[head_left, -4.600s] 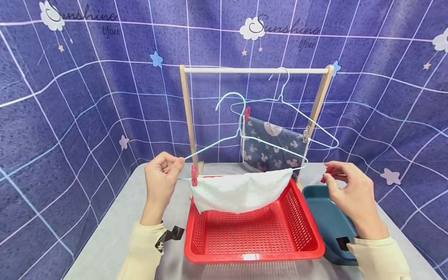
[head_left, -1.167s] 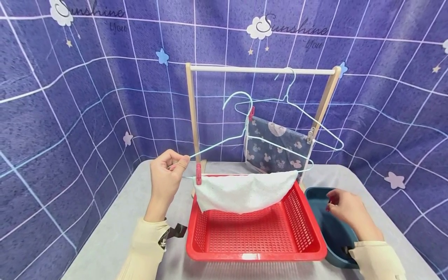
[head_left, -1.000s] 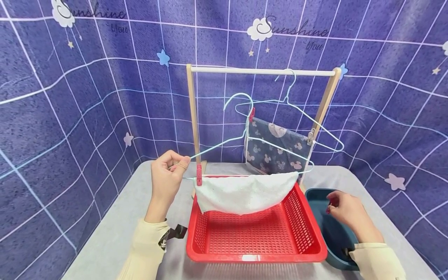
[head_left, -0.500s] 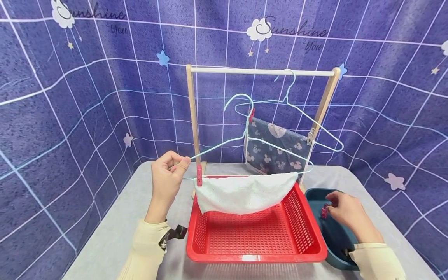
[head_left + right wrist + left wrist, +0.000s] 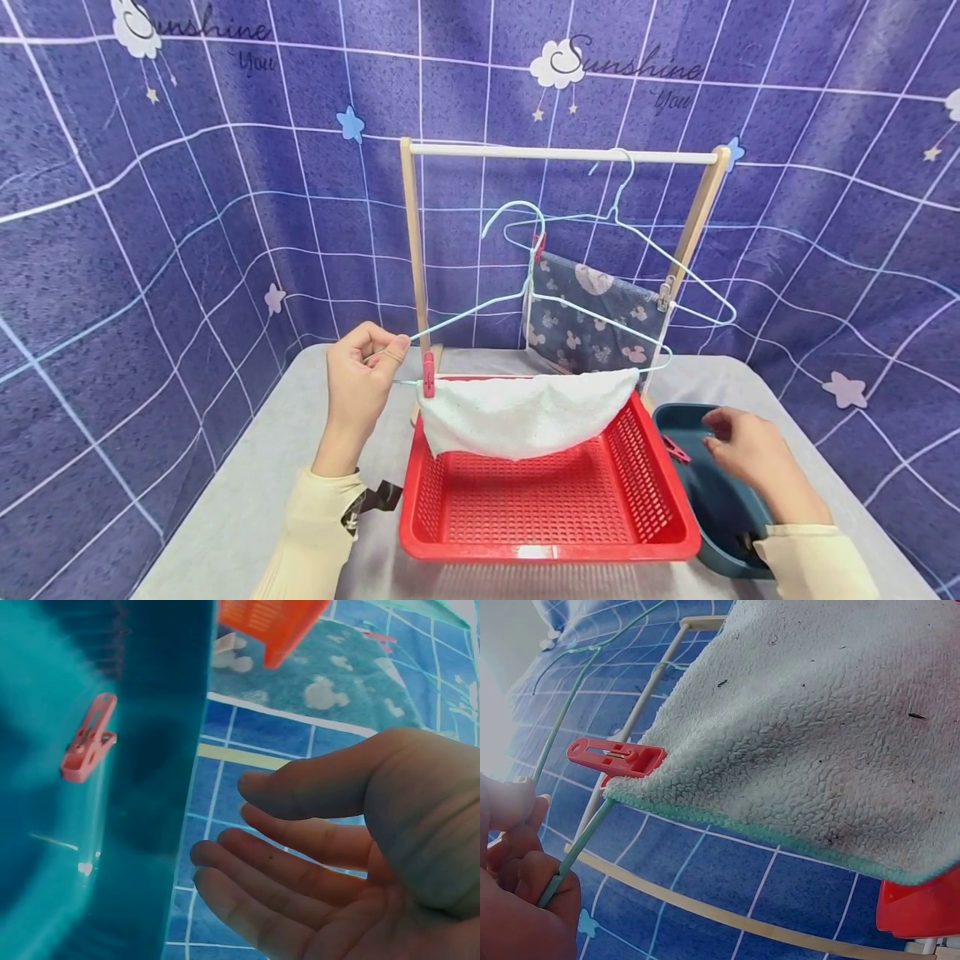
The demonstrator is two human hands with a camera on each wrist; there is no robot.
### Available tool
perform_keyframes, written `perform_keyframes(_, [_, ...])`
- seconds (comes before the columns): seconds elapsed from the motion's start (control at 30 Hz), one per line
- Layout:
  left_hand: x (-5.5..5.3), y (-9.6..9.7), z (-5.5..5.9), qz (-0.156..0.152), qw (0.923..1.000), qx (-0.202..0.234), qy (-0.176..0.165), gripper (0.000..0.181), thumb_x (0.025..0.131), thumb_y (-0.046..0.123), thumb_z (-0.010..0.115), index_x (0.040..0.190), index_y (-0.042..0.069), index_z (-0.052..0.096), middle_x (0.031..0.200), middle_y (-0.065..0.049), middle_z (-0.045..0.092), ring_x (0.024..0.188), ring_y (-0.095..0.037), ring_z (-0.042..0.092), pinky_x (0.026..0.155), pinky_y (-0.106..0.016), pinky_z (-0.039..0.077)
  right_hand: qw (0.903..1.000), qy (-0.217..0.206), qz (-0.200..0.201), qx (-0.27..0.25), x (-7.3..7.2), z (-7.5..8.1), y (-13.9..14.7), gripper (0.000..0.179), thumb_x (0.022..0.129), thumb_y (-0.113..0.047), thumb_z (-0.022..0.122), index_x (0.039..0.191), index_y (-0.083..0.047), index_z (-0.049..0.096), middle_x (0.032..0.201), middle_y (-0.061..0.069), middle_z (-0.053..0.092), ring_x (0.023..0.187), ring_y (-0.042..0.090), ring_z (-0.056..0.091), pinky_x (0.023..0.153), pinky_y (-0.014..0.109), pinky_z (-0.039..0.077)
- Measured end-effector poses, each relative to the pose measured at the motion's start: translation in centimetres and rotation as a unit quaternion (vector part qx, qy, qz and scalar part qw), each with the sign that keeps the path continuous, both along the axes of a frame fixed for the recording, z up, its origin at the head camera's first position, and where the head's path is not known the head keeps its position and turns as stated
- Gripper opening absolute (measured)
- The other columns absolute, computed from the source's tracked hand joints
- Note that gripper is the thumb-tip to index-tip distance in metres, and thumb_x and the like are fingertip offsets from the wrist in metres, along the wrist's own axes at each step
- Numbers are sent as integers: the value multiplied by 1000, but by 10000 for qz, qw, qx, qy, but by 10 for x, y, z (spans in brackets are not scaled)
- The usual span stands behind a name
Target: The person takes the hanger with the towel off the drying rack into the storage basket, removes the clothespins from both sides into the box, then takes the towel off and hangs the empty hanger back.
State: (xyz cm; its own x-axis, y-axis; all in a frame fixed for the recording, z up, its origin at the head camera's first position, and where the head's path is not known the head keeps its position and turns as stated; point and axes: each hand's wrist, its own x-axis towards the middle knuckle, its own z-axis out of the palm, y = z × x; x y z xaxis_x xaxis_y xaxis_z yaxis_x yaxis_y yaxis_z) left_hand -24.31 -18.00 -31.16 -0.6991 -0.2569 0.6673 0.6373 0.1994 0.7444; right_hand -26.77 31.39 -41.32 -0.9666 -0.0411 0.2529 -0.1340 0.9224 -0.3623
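My left hand (image 5: 358,387) pinches the left end of a light-blue wire hanger (image 5: 468,314); in the left wrist view, fingers also curl round its lower wire (image 5: 576,850). A white cloth (image 5: 528,417) with a green edge is draped over the hanger's bottom bar. A red clothespin (image 5: 428,375) clips the cloth's left corner, and the right corner shows no clip. My right hand (image 5: 757,458) is over the teal basin (image 5: 712,492), fingers loosely bent and nothing between them. Another pink-red clothespin (image 5: 90,741) lies inside the basin, apart from the fingertips.
Beneath the cloth stands a red perforated basket (image 5: 547,552). Behind it is a rack with a white rail (image 5: 517,152) and wooden posts. A second hanger (image 5: 667,258) hangs there, carrying a dark-blue patterned cloth (image 5: 570,321) clipped at both corners.
My right hand has lowered from beside the hanger to the basin and let go of the red clothespin, which now lies inside. The left hand keeps its grip on the hanger.
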Motion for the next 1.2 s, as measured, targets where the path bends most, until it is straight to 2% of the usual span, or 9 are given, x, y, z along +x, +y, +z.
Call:
perform_keyframes(0.13, [-1,0,-1,-2,10000,-50,-7,13,89,-9,72,78,-11,65,55,6,38,51,-2,33,45,-22,24,9998,203,0,-54,5,8,-2,32,84,-12,76,111,4,70,96,22,73,87,38,69,80,60,55])
perform_keyframes(0.4, [-21,-10,-20,113,9999,2,6,14,88,-5,75,77,-6,67,54,8,39,50,-1,32,45,-20,23,9970,742,79,-206,17,29,-8,31,84,-9,76,112,3,71,101,24,74,89,40,73,79,60,54])
perform_keyframes(0.73, [-23,-11,-21,-67,9998,71,161,15,90,0,76,77,-3,69,54,6,40,49,-3,33,44,-22,23,9900,1336,-17,-457,36,61,-23,36,87,-15,78,120,-2,71,105,23,75,90,42,75,83,62,52])
perform_keyframes(0.77, [-24,-11,-21,-75,9998,74,163,15,90,0,76,77,-3,68,54,6,40,49,-3,33,44,-22,23,9887,1416,-22,-495,37,64,-24,36,87,-14,77,120,-2,71,106,24,75,90,42,75,83,60,52])
perform_keyframes(0.83, [-23,-11,-21,-80,9998,71,163,16,91,0,75,77,-3,68,54,6,40,49,-3,33,44,-22,23,9863,1549,-35,-573,40,70,-28,37,88,-15,77,122,-3,71,107,23,75,91,41,75,83,50,54])
perform_keyframes(0.93, [-24,-12,-23,-88,9998,70,144,15,91,0,75,78,-3,68,54,5,40,49,-4,32,44,-22,23,9822,1702,43,-793,45,78,-33,37,89,-16,77,123,-4,71,109,20,75,88,6,74,79,20,54])
perform_keyframes(1.0, [-24,-12,-23,-95,9998,65,130,15,91,0,75,78,-3,68,54,5,40,49,-4,32,44,-22,23,9792,1793,111,-940,48,83,-37,37,89,-16,78,124,-6,71,111,19,75,87,-15,63,76,3,45])
perform_keyframes(1.07, [-24,-12,-23,-108,9998,65,121,15,91,0,75,78,-3,68,54,5,40,49,-4,32,44,-22,22,9770,1844,151,-1059,51,87,-41,37,89,-16,79,125,-7,71,112,19,74,88,-30,46,77,-3,39])
perform_keyframes(1.2, [-23,-12,-23,-130,9998,71,111,15,91,1,75,78,-3,68,54,6,39,49,-4,32,43,-23,23,9719,1999,242,-1220,55,96,-51,38,89,-15,79,126,-9,70,112,17,75,91,-28,49,79,-3,39])
